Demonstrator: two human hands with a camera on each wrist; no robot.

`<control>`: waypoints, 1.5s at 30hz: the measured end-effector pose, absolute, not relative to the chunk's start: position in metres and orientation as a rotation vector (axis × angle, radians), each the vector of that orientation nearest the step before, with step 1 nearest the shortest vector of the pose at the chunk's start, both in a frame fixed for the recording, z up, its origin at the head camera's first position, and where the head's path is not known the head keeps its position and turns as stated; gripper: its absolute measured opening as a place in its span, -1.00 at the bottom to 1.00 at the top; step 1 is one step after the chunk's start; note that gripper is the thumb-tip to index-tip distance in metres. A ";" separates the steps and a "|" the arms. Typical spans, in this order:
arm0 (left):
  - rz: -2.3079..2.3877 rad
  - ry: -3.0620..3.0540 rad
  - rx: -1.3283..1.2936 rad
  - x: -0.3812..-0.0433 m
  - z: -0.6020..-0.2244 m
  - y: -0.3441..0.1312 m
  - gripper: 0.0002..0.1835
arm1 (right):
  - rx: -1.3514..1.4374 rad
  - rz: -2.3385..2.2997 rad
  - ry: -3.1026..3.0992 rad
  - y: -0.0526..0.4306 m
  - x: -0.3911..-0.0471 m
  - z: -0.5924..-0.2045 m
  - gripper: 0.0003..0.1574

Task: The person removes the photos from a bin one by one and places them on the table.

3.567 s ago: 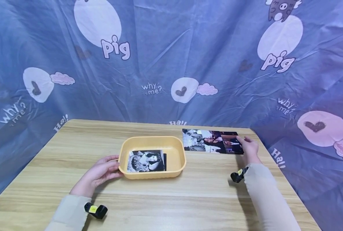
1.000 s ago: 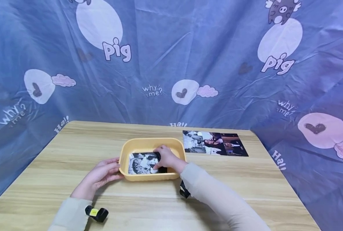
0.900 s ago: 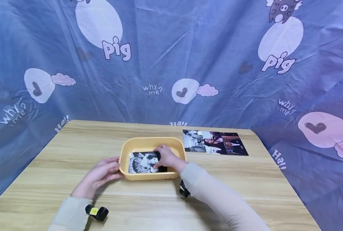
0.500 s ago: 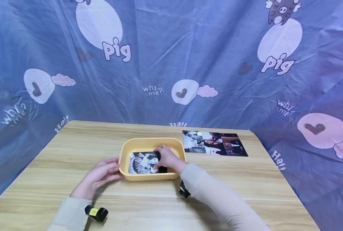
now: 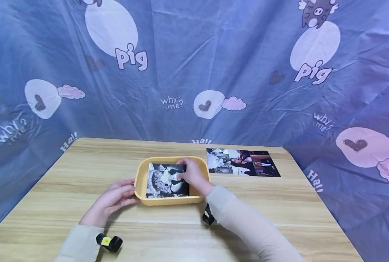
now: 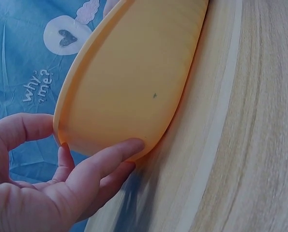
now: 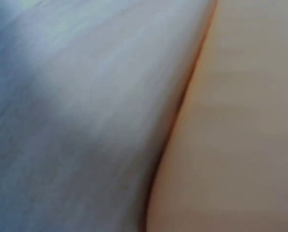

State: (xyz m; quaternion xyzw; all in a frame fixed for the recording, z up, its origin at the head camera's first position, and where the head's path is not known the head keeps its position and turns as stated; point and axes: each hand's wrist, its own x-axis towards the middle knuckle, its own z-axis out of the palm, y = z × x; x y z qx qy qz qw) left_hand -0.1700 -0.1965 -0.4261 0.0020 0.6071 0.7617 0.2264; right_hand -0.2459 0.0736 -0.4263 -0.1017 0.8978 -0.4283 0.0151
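Note:
A yellow plastic tray (image 5: 173, 201) stands on the wooden table. My left hand (image 5: 112, 199) rests against its left end, fingers spread on the outer wall and at the rim; the left wrist view shows the fingers (image 6: 100, 162) extended along that wall. Inside the tray, my right hand (image 5: 192, 176) pinches the right edge of a black-and-white photo print (image 5: 163, 180), whose far edge is raised. Part of another dark print (image 5: 155, 195) shows below its near edge. The right wrist view is blurred, with just the tray's outer wall (image 7: 231, 125) and table, no hand.
Several photo prints (image 5: 242, 162) lie side by side at the back right of the table (image 5: 168, 236), just right of the tray. A blue patterned curtain (image 5: 181, 72) hangs behind the table and along its sides.
My right hand has come from the prints at the back right into the tray. Since half a second ago, the photo's far edge has risen in its grip. The left hand has stayed put.

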 end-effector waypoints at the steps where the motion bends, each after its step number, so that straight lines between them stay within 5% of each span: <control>1: 2.098 1.675 0.005 -0.170 -0.426 -0.196 -0.24 | -0.305 -1.374 2.774 0.075 -0.246 -0.425 -0.52; 12: 2.092 1.699 0.010 -0.171 -0.429 -0.196 -0.24 | 0.032 -1.883 2.407 0.107 -0.244 -0.390 -0.52; 23: 2.079 1.718 -0.025 -0.170 -0.428 -0.197 -0.23 | 0.419 -2.471 2.124 0.208 -0.254 -0.371 -0.43; 31: 2.078 1.726 -0.033 -0.170 -0.427 -0.197 -0.24 | 0.644 -2.696 2.052 0.285 -0.245 -0.385 -0.68; 45: 2.074 1.724 -0.028 -0.171 -0.425 -0.197 -0.24 | 1.283 -2.961 1.547 0.387 -0.221 -0.419 -0.65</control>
